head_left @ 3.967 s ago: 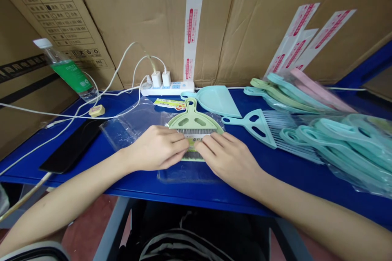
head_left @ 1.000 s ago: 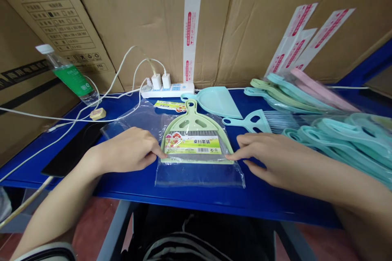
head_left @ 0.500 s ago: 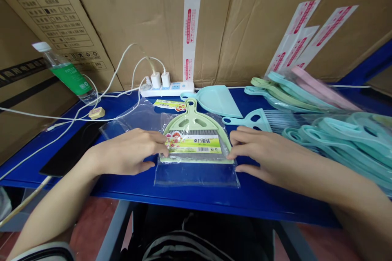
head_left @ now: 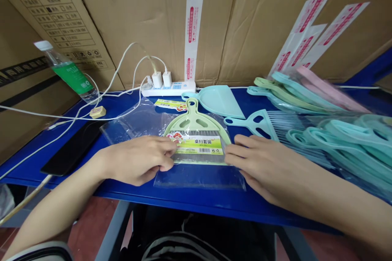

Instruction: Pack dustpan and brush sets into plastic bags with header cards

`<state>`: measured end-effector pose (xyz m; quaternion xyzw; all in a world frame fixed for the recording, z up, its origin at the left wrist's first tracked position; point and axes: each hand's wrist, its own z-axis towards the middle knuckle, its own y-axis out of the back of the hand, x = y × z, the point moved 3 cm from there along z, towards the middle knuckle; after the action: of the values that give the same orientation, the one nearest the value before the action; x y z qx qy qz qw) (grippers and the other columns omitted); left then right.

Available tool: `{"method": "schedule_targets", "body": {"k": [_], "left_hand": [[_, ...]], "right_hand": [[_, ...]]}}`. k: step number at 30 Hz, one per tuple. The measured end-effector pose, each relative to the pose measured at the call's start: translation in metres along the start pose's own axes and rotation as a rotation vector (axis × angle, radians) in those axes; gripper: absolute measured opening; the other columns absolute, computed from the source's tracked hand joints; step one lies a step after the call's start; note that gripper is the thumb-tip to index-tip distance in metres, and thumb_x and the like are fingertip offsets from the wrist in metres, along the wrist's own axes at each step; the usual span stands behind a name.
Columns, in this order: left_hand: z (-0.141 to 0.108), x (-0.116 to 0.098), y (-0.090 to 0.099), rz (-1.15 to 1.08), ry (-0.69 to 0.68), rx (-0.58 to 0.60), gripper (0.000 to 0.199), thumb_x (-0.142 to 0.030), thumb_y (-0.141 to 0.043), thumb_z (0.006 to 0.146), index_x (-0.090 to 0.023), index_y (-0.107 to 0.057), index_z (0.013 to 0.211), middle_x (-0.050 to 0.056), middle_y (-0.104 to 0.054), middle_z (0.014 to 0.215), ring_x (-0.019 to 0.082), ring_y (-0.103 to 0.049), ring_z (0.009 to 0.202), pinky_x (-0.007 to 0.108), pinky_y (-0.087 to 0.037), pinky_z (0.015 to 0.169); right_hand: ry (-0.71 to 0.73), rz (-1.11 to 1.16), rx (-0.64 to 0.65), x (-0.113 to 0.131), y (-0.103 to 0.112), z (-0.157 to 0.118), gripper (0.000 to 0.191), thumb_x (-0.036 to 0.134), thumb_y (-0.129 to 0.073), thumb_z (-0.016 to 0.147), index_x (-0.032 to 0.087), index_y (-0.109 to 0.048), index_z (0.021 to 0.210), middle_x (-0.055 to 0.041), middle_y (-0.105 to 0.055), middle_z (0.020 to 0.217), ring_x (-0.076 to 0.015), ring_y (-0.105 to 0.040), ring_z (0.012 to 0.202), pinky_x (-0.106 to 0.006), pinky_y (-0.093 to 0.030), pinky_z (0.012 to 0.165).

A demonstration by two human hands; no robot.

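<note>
A green dustpan (head_left: 192, 123) with a grey-bristled brush lies in front of me, inside a clear plastic bag (head_left: 199, 177). Its yellow-green label (head_left: 199, 145) faces up. My left hand (head_left: 139, 159) is closed at the left edge of the bagged set, fingers curled and pressed together on the plastic. At the right edge, my right hand (head_left: 260, 163) has its fingers closed on the bag, the fingertips partly hidden. The handle of the set points away from me, and the open end of the bag spreads toward me.
Behind are a blue dustpan (head_left: 219, 100), a blue brush (head_left: 255, 123) and a power strip (head_left: 171, 88). Bagged sets (head_left: 346, 140) pile up at the right. Leftward lie a black phone (head_left: 72, 149), an eraser-like block (head_left: 97, 112), white cables and a leaning bottle (head_left: 72, 75).
My left hand has moved slightly right and its fingers have curled in onto the bag. My right hand has shifted a little left and its fingers have drawn together.
</note>
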<state>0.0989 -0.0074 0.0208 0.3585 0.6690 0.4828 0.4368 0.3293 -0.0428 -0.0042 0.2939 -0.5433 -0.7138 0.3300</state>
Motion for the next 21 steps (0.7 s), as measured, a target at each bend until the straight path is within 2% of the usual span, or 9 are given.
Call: {"method": "schedule_targets", "body": {"k": [6,8,11,14,18,21], "left_hand": [[-0.002,0.007,0.003,-0.050,0.020,0.025,0.026,0.004,-0.052,0.067,-0.020,-0.052,0.076,0.000,-0.059,0.082,0.017,-0.058,0.079,0.028,-0.045,0.066],[-0.002,0.006,0.002,-0.034,0.025,0.024,0.025,0.002,-0.055,0.067,-0.020,-0.052,0.078,0.000,-0.060,0.085,0.018,-0.058,0.085,0.029,-0.046,0.070],[0.000,0.005,0.001,-0.031,0.019,0.000,0.018,-0.002,-0.056,0.074,-0.020,-0.053,0.078,0.001,-0.060,0.086,0.018,-0.057,0.088,0.030,-0.047,0.074],[0.003,0.005,0.000,-0.049,0.007,-0.011,0.017,-0.004,-0.052,0.079,-0.019,-0.051,0.073,0.000,-0.059,0.081,0.016,-0.057,0.082,0.028,-0.046,0.071],[0.005,0.010,0.000,-0.030,0.057,-0.031,0.020,-0.001,-0.051,0.072,-0.019,-0.045,0.066,-0.003,-0.056,0.070,0.013,-0.055,0.071,0.026,-0.041,0.064],[0.005,0.011,0.000,0.035,0.124,-0.087,0.015,-0.004,-0.052,0.073,-0.019,-0.050,0.072,-0.003,-0.057,0.071,0.013,-0.054,0.066,0.026,-0.037,0.059]], "right_hand": [[-0.021,0.070,0.025,0.000,0.004,0.000,0.019,0.004,-0.057,0.075,0.022,-0.062,0.077,-0.0025,-0.067,0.077,-0.0225,-0.057,0.077,-0.036,-0.043,0.067],[-0.016,0.072,0.030,0.000,0.005,0.001,0.019,0.005,-0.058,0.076,0.022,-0.064,0.078,-0.0025,-0.068,0.077,-0.0222,-0.057,0.077,-0.035,-0.042,0.067],[-0.013,0.077,0.031,0.001,0.005,0.002,0.017,0.006,-0.060,0.077,0.022,-0.065,0.077,-0.0018,-0.068,0.076,-0.0207,-0.056,0.075,-0.034,-0.041,0.065],[-0.032,0.119,0.051,0.001,0.005,0.003,0.014,0.008,-0.064,0.077,0.022,-0.065,0.076,-0.0010,-0.068,0.077,-0.0202,-0.057,0.075,-0.034,-0.042,0.067],[-0.064,0.160,0.041,-0.001,0.004,0.009,0.013,0.012,-0.062,0.084,0.020,-0.063,0.074,-0.0011,-0.068,0.076,-0.0184,-0.059,0.071,-0.033,-0.043,0.069],[-0.086,0.168,0.023,-0.003,0.002,0.013,0.020,0.011,-0.055,0.088,0.020,-0.062,0.072,-0.0013,-0.067,0.073,-0.0173,-0.058,0.069,-0.032,-0.042,0.069]]}}
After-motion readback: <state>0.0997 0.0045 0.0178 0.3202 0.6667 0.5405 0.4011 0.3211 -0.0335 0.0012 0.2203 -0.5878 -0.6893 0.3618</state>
